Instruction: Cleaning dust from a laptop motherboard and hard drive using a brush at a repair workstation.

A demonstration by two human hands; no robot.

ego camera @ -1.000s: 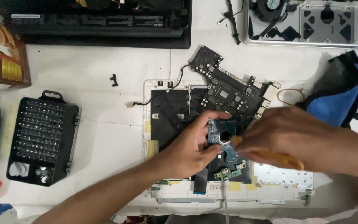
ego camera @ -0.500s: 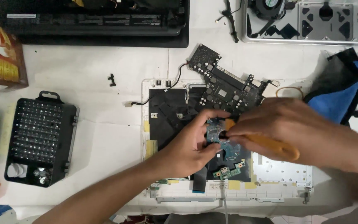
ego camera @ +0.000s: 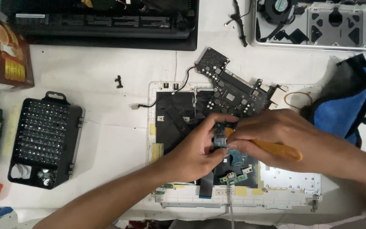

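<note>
Where white table (ego camera: 106, 140) shows, bit case (ego camera: 43, 140), open laptop shell (ego camera: 166, 140)

2 hands (ego camera: 200, 148), 2 circuit boards (ego camera: 229, 91)

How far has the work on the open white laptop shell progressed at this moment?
Done: the dark main circuit board lies lifted out, askew across the white laptop shell. In hand: the left hand pinches a small blue-green circuit board while the right hand works an orange plastic pry tool at it. Left: a small green connector board sits in the shell.
</note>
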